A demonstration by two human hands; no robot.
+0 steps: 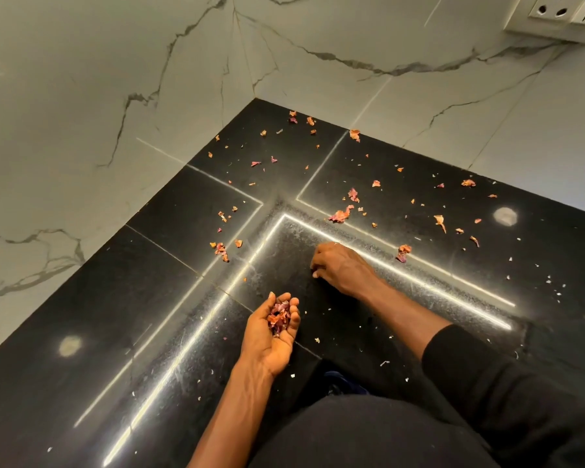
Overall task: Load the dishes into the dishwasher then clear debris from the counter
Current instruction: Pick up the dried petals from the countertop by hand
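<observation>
The left hand (273,331) lies palm-up just above the black stone counter (142,298), fingers cupped round a heap of flakes (279,315) (papery, reddish-orange, onion skin by the look). The right hand (339,265) rests knuckles-up on the counter beyond it, fingers curled down; whether they pinch a scrap I cannot tell. Many scattered flakes (341,214) lie toward the marble wall (115,79), well apart from both hands. The risk, as I judge it, is the cupped palm tipping or overfilling on the next reach, so that the light flakes spill back onto the counter.
</observation>
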